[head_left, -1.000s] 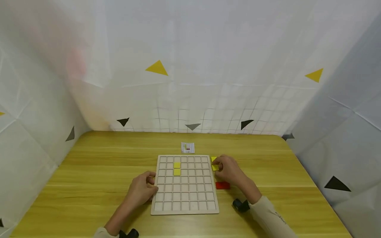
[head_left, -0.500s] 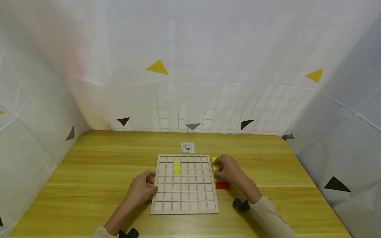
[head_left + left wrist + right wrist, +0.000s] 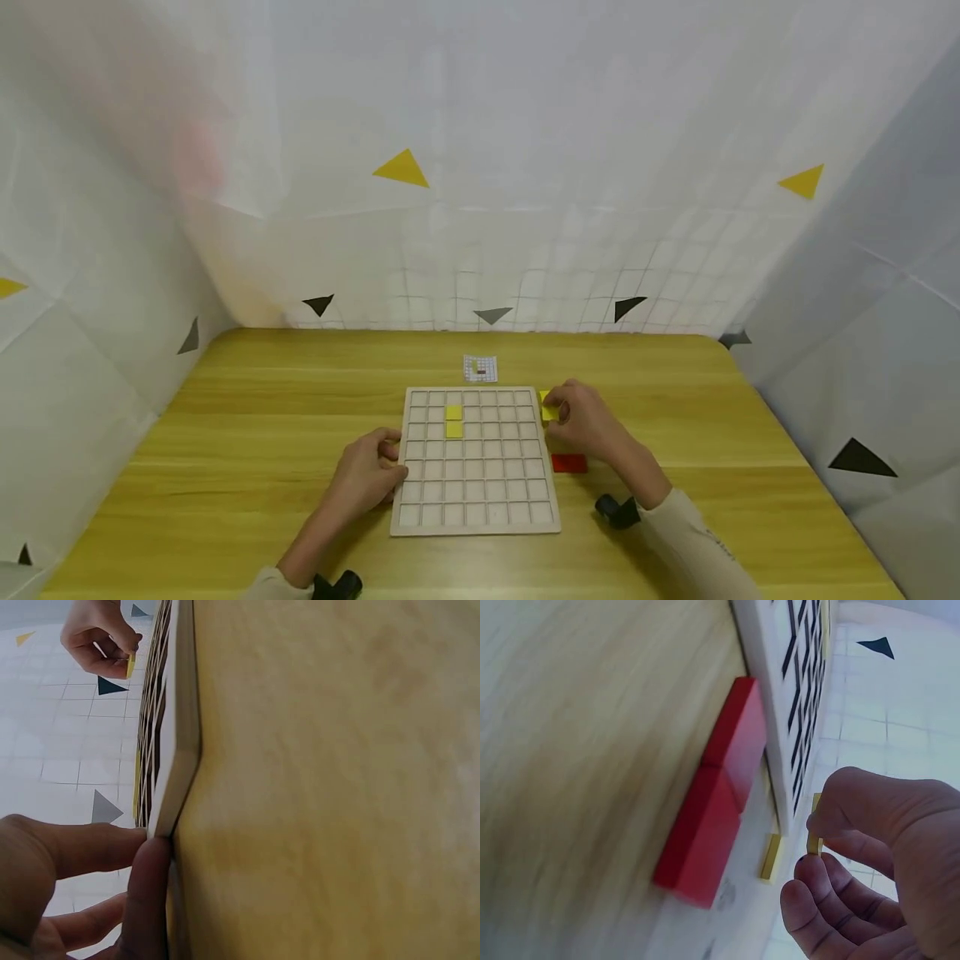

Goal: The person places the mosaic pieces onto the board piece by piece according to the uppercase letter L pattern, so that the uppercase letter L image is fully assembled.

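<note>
A wooden grid board (image 3: 476, 492) lies mid-table, with two yellow tiles (image 3: 453, 421) set one behind the other in its cells. My left hand (image 3: 367, 473) grips the board's left edge; in the left wrist view, a finger and the thumb (image 3: 150, 874) pinch it. Beyond the right edge, my right hand (image 3: 588, 419) pinches a yellow tile (image 3: 814, 825) between thumb and fingers, raised off the table. Another yellow tile (image 3: 771, 857) lies on the table beside the board, mostly hidden in the head view. Two red tiles (image 3: 718, 795) lie end to end nearer me.
Behind the board lies a small printed card (image 3: 480, 368) with a coloured grid pattern. White sheeting (image 3: 525, 167) with yellow, grey and black triangles stands around the wooden table (image 3: 262, 417) at the back and sides.
The right hand has lifted the yellow tile slightly, so it now overlaps the other one in the head view. The head view has shifted a little; the left hand keeps its place on the board.
</note>
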A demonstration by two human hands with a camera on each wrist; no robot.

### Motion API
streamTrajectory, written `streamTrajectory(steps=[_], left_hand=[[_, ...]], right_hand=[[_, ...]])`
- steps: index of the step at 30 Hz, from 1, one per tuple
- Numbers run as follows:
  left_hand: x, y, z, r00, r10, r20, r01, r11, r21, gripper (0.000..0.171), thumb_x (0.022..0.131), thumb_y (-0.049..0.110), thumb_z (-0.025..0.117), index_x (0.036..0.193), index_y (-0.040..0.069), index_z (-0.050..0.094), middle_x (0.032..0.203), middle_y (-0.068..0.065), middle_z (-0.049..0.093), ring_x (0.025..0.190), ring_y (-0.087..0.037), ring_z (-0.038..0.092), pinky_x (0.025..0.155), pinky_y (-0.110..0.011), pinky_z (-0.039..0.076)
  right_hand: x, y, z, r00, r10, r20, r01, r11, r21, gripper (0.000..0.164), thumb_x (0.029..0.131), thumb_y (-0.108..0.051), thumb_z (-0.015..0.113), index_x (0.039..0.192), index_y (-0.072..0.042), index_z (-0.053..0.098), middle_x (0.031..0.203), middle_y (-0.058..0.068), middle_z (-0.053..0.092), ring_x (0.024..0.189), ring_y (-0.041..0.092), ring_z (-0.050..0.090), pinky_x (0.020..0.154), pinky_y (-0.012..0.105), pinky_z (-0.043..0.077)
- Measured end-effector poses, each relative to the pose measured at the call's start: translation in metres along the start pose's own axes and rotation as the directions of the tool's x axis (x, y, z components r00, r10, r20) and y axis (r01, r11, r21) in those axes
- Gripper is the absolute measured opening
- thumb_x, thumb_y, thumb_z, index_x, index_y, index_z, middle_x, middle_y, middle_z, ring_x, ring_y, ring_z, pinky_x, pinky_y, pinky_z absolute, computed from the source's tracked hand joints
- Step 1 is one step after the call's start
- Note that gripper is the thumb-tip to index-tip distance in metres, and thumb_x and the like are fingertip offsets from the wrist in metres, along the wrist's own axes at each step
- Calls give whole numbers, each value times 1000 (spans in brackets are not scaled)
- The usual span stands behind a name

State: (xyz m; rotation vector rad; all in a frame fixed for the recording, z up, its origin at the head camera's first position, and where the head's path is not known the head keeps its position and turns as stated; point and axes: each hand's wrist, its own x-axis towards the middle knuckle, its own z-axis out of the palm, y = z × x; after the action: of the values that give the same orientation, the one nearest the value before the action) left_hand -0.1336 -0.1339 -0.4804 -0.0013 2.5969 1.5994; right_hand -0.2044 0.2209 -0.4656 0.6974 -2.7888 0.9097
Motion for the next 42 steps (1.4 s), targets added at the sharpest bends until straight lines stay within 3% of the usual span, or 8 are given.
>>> streamTrajectory(steps=[16,32,42], left_hand=[[10,8,23,999,39,26,-38,998,-41,50,79,-6,71,127,-6,59,95,-13,60,68,-16,64,47,-32,55],[0,-1,7,1000,28,-11,-28,1000,12,50,77,-5,73,125,-5,61,93,-10,60,70,-16,64,46,-31,54],[-3,1,-1,1000,11,-19,-11,999,31,50,77,-5,73,125,-6,61,93,-10,59,71,-16,64,46,-31,54]], right_hand=[[2,-8,-21,1000,-17,22,17,1000,-20,23,73,2,81,94,-3,73,89,6,59,74,23,58,62,30,51],[11,-31,10,998,-43,53,45,999,-25,23,74,-4,80,96,-6,73,88,1,58,73,17,55,62,26,49],[15,-42,22,995,-80,54,79,997,20,23,74,0,78,96,-3,73,88,5,58,73,21,57,61,27,50]])
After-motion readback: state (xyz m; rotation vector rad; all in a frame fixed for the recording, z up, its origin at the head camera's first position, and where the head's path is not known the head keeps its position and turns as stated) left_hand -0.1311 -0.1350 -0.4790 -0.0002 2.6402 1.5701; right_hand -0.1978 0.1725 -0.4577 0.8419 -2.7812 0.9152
